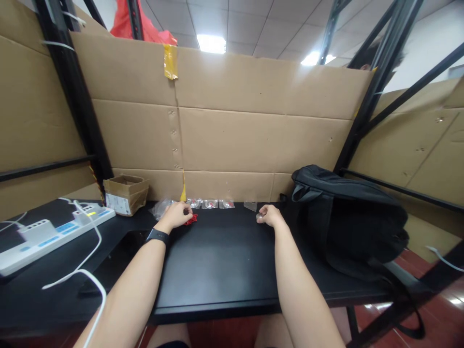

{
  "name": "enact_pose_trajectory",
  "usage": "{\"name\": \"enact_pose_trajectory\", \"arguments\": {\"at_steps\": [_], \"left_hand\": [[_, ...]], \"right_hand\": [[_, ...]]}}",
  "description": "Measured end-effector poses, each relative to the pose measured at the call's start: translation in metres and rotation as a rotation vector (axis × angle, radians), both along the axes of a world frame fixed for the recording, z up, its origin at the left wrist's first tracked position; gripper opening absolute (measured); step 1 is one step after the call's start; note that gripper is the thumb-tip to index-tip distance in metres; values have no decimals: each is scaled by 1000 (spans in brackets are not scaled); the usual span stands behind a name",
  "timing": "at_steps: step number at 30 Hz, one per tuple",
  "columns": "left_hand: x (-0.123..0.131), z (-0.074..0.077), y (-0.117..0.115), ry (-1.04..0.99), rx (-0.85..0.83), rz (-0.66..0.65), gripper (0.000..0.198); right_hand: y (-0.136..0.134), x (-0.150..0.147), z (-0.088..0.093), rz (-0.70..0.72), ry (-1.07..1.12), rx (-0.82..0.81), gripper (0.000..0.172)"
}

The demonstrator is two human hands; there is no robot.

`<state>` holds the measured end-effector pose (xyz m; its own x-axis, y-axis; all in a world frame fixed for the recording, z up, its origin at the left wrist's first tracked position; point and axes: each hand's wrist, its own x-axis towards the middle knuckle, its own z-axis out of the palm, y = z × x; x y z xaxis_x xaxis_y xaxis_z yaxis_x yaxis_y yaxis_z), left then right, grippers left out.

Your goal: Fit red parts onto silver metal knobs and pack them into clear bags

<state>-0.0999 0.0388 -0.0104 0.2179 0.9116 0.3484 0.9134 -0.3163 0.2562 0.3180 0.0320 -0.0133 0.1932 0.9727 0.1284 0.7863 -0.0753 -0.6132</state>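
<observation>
Head view: both of the person's hands were at work over the black table. The left hand was bent over a red cord, thumb and forefinger curled at its near edge; whether they were clamped on it or only resting there, I could not tell. The right hand, well apart from the left, had its fingertips together on a small clear piece, pinched at the edge.

Handling, my judgement: the cord looked light, limp, apt to tangle; best taken by one strand or a loose end. The clear piece seemed light too, thin and probably slick, better nipped by its rim than pressed flat.

Lie of things: the cord sat in a loose heap just under the left fingertips, its longer spread running sideways towards the right hand; no single end pointed anywhere clearly. The piece's axis was too small and too covered to read. Beyond and between the two grips lay three packets in a sideways row; a clear bag lay just behind the left hand.
</observation>
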Motion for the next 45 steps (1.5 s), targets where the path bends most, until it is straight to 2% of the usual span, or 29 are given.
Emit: {"name": "enact_pose_trajectory", "arguments": {"at_steps": [3,6,11,14,17,21,23,27,30,33,36,41,45], "left_hand": [[2,1,-1,-10,4,2,18],[5,3,-4,-19,12,11,18],[12,8,-7,21,61,4,19],[21,10,-9,-22,91,-41,18],[39,9,-13,-171,56,-153,27],[67,5,-21,-431,-51,-352,54],[77,3,-22,-559,-55,-377,61],[83,0,-17,-836,-95,-324,59],[83,1,-14,-952,-151,-394,51],[83,4,-16,-886,-157,-503,36],[83,6,-18,-809,-138,-527,29],[79,7,-18,-707,-59,-437,27],[74,10,-23,-576,58,-250,24]], "right_hand": [[0,-5,0,22,-27,21,39],[-2,-15,0,38,-149,24,37],[-2,-29,0,56,-253,-32,52],[-2,-34,4,37,-237,25,51],[-5,-41,12,73,-162,168,48],[-11,-60,25,305,25,374,43],[-15,-70,28,406,86,423,40],[-20,-85,30,579,139,449,33],[-23,-92,29,638,197,430,28],[-24,-96,28,634,256,393,24],[-25,-99,26,642,314,373,25],[-20,-102,21,688,465,375,40],[-14,-100,16,569,429,430,34]]}}
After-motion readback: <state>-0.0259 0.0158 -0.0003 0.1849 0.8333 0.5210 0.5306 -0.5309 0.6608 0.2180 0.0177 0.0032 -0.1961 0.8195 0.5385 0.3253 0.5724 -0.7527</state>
